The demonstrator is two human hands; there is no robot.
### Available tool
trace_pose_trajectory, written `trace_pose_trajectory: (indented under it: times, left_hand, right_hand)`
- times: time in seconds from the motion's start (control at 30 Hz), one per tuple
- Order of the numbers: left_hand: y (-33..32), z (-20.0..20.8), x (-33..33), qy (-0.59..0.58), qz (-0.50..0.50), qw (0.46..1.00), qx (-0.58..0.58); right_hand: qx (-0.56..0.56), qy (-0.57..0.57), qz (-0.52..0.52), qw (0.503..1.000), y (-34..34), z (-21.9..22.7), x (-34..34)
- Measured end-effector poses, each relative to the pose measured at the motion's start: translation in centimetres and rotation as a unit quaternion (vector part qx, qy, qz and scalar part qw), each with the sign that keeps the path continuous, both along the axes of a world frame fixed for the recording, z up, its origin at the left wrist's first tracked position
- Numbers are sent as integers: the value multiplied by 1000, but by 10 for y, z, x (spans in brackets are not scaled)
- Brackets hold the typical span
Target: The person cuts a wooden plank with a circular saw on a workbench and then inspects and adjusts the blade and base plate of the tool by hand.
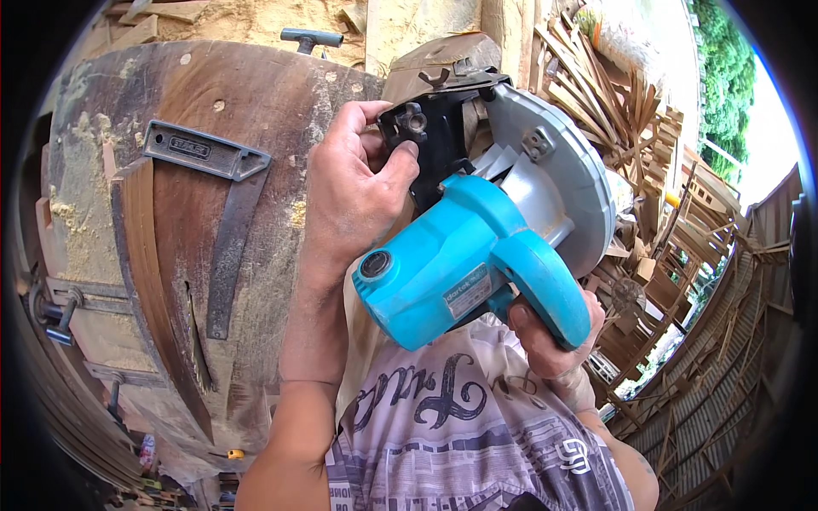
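Note:
A teal and grey circular saw is held up in front of my body, tilted, with its grey blade guard to the upper right. My left hand grips the saw's black base plate at its edge, thumb on the near face and fingers curled behind. My right hand wraps around the lower end of the teal rear handle; some of its fingers are hidden by the handle. The blade cannot be made out from here.
A large wooden workbench dusted with sawdust stretches to the left. On it lie a try square and a curved wooden strip. Clamps sit at its left edge. Piled scrap wood fills the right side.

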State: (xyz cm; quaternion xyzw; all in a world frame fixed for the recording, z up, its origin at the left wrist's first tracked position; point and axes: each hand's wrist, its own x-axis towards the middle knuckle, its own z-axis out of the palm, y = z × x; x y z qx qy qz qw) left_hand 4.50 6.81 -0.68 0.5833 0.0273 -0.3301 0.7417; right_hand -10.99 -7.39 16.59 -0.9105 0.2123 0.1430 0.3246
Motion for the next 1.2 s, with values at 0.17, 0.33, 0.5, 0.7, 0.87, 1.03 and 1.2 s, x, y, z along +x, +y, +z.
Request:
trace_pose_trajectory:
  times: [0.17, 0.33, 0.5, 0.7, 0.87, 1.03, 1.2]
  left_hand:
    - [-3, -2, -1, -12, 38, 999, -5]
    - [-3, -2, -3, -5, 42, 999, -9]
    - [0, 1, -2, 19, 11, 1000, -16]
    - [-3, -1, -8, 12, 40, 999, 7]
    - [-6, 0, -12, 29, 98, 995, -17]
    - [-6, -5, -13, 51, 97, 993, -48]
    - [-4, -5, -12, 59, 81, 994, -49]
  right_hand:
    - [1, -10, 13, 1000, -1, -1, 1]
    - [50, 14, -75, 996, 1, 3, 0]
    - [-28, 14, 56, 998, -4, 2, 0]
    - [-27, -16, 76, 997, -3, -1, 3]
    - [-23, -1, 54, 998, -2, 0, 5]
    - [-15, 6, 27, 999, -1, 0, 9]
    - [26, 2, -10, 1000, -4, -1, 7]
